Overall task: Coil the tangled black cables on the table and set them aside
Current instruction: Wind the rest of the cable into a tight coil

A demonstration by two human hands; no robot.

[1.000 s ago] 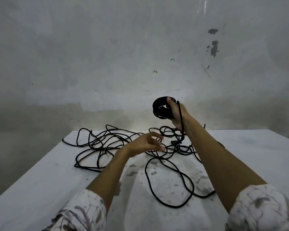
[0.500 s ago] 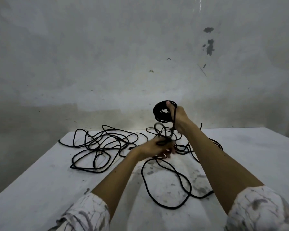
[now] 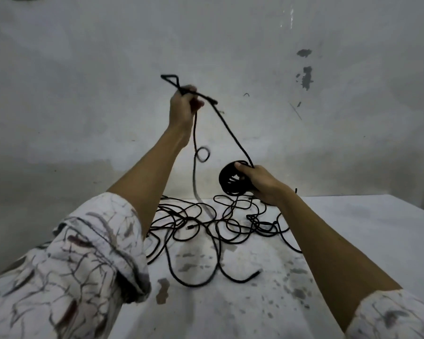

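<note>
Your right hand point(image 3: 262, 183) grips the wound coil point(image 3: 233, 178), thumb over the top of the bundle and fingers curled through or behind it; the coil hangs above the far edge of the bench point(image 3: 367, 231). Your left hand point(image 3: 184, 104) is raised high against the wall point(image 3: 83, 69), fingers closed round a doubled bight of the black cable point(image 3: 228, 129). A short kinked loop sticks out above the fist. One strand runs taut from that hand down to the coil. A second strand drops from it, with a small twisted loop partway down, into the tangle.

The remaining tangle point(image 3: 206, 223) lies on the bench below and between your forearms, many loops crossing. One free end point(image 3: 251, 276) lies nearer you, apart from the main knot. The bench top is stained and spotted. Patterned sleeves are rolled above both elbows.

Judgement: coiling is partly done, with much cable still loose.

Handling: the cable looks light and limp, yet springy enough to hold kinks and small twist loops. It should slide through a loose fist, so pinch firmly where you need tension. Take hold close to the coil for each new turn, not far up the strand. Work the twist loop out before it reaches the bundle. Pulling hard from height may tighten crossings in the tangle; lift the strand free instead.
</note>
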